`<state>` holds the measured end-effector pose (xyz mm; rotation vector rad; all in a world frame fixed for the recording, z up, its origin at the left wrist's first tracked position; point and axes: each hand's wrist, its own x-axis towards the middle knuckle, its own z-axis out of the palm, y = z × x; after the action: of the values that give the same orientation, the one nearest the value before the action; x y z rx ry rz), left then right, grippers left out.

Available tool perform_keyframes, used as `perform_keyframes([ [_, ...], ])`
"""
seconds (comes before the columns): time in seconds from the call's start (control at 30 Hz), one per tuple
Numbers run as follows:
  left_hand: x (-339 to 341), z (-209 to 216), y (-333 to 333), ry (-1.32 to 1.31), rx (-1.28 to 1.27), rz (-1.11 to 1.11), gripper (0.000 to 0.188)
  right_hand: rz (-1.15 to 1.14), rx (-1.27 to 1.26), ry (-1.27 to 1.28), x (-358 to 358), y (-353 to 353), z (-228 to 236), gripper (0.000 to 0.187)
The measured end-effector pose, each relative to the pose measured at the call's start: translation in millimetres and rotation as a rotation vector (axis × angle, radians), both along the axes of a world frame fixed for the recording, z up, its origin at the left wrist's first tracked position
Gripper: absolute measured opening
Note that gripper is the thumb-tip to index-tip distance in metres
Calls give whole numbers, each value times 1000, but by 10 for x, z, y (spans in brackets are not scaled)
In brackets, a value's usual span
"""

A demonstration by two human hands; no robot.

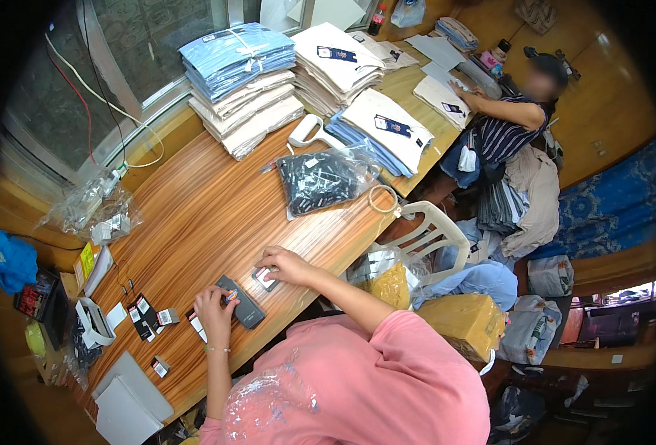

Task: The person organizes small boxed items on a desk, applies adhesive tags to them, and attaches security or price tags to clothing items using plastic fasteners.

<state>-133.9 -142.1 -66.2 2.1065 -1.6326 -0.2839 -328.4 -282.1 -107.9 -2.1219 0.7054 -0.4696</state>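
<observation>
My left hand [215, 314] rests at the table's near side with its fingers curled against a long dark grey box [248, 311]. A small orange and blue spot shows at its fingertips; what the fingers pinch there is too small to make out. Beside that hand lies a black and white tag [196, 325], partly covered by it. To the right of the box, my right hand [286, 267] has its fingers bent down over a small dark tag with a white label [265, 279], gripping its edge.
Further left lie several black and white tags [144, 317] and a grey tray [131, 397]. Beyond my hands are a clear bag of black tags [320, 182], a tape ring [383, 198] and stacks of folded garments [239, 63]. A white chair [439, 230] and a co-worker [517, 122] are at right.
</observation>
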Motion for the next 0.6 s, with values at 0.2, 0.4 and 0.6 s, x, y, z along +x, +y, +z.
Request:
perform_keyframes([
  [0.2,60,-37,12,-20,-10,41,42,19,-24,-57,36,-32,-31,35],
  [0.4,99,22,-45,35,60,64,40,17,100,16,33,-73,49,34],
  [0.6,104,-1,-33,-69,-11,39,35,-23,-136,-87,42,-66,13,31],
])
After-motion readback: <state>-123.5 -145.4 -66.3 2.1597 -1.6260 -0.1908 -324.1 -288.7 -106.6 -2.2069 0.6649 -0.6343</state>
